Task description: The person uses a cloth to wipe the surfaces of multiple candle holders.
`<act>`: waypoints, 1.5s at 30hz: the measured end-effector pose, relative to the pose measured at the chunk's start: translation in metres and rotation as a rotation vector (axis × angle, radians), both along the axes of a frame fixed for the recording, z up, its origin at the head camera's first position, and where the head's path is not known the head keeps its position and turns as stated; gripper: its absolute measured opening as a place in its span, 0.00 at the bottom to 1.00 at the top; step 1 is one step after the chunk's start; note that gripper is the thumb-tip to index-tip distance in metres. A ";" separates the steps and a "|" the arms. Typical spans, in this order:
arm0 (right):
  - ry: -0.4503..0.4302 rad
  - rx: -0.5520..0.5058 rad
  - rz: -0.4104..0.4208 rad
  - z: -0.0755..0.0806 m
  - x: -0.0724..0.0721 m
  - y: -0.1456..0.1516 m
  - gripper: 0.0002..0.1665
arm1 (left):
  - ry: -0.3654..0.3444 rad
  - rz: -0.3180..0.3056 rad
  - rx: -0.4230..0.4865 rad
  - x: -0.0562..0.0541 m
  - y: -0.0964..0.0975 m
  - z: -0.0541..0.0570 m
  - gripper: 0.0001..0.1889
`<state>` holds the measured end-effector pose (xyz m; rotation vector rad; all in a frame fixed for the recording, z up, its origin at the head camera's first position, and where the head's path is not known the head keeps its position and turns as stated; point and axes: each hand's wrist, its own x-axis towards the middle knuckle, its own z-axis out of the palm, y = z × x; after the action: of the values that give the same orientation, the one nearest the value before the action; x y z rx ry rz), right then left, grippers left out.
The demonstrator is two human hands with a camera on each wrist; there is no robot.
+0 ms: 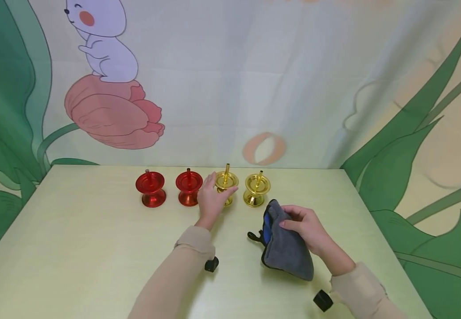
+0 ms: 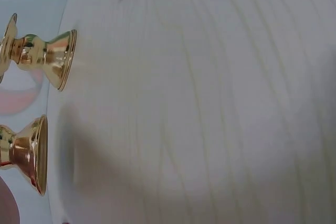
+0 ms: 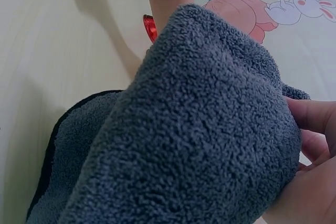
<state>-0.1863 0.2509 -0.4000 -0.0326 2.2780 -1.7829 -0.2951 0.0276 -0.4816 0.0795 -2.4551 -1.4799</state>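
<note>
Two gold candle holders and two red candle holders stand upright in a row near the far edge of the table. My left hand is at the nearer-to-centre gold candle holder, thumb and fingers spread around its left and front side and partly covering its stem. In the left wrist view, the bases of both gold holders show at the left. My right hand pinches a folded grey towel with blue inside, black edging and a black loop, hanging over the table.
Another red candle holder stands at the left end of the row. A pale wood-grain table lies beneath, with a printed curtain directly behind it. Small black wrist devices hang by both sleeves.
</note>
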 end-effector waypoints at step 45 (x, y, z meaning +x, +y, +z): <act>0.023 0.031 0.003 0.002 -0.001 0.001 0.26 | 0.047 -0.064 -0.164 0.000 0.015 0.019 0.49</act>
<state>-0.1874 0.2523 -0.3984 -0.0511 2.3195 -1.7547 -0.2951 0.0423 -0.4623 -0.0657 -2.5517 -1.2830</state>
